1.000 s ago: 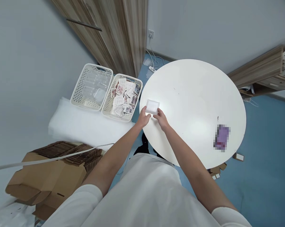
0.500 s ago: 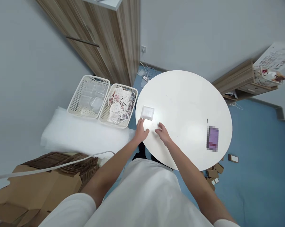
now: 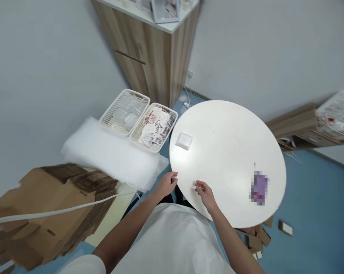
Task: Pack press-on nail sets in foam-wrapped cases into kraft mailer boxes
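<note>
A small white wrapped packet (image 3: 184, 141) lies flat near the left rim of the round white table (image 3: 226, 129). Just off the table's near left edge is my left hand (image 3: 166, 184), fingers apart and holding nothing. My right hand (image 3: 205, 193) hovers over the near part of the tabletop, its fingers loosely curved and parted, with nothing in them. Neither hand touches the packet, which is farther from me than both.
Left of the table, one white basket (image 3: 111, 114) holds clear plastic packs and another (image 3: 134, 137) holds printed cards. Nearer are white foam sheets (image 3: 111, 152) and stacked flattened cardboard (image 3: 60, 201). A blurred purple item (image 3: 259, 187) lies on the table's right. A wooden cabinet (image 3: 157, 57) stands behind.
Both hands have drawn back toward my body, away from the packet, which stays on the table. The camera view has tilted up and shifted.
</note>
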### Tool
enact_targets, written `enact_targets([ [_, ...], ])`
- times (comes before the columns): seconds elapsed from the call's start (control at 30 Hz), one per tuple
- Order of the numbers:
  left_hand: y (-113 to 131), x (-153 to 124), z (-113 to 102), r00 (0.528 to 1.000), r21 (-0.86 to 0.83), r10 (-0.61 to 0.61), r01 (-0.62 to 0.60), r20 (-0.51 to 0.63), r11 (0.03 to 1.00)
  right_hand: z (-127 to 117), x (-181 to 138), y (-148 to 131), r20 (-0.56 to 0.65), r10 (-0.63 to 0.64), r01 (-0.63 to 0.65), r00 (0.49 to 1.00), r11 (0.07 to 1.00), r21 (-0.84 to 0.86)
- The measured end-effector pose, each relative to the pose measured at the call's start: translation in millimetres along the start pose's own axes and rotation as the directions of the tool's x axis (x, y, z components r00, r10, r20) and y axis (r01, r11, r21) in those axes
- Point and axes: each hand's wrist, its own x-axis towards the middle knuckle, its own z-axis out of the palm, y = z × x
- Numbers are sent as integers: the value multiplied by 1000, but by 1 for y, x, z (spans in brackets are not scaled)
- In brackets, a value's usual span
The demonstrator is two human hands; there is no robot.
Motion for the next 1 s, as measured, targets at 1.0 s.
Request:
enact_targets([
  [1.0,-74,-252,-91,431,33,-300,614,-851,788,236,-35,-109,860,-348,928,374,132,-350],
])
